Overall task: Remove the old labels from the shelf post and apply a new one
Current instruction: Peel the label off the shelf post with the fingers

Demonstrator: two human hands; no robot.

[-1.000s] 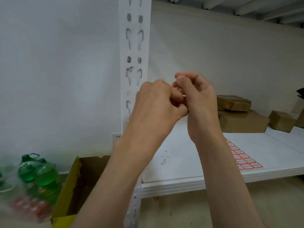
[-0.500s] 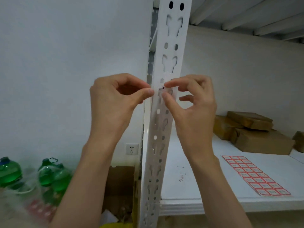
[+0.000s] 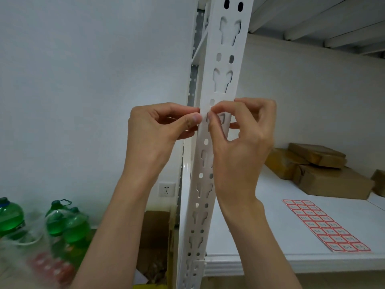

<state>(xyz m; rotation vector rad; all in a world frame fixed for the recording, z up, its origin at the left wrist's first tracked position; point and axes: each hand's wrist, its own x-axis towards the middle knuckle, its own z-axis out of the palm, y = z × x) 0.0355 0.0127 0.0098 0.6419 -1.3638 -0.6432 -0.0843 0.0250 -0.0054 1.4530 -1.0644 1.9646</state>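
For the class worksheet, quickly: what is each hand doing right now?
Left hand: fingers curled, thumb and forefinger pinched at the shelf post edge; contents not visible.
Right hand: fingertips pinched on the post face; label not discernible.

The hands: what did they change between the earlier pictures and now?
One second ago the hands were pressed together in front of the shelf. Now they have parted and come up to the shelf post: the left hand pinches at its left edge and the right hand pinches at its front face, on something too small to identify. The label sheet and the cardboard boxes stayed on the shelf.
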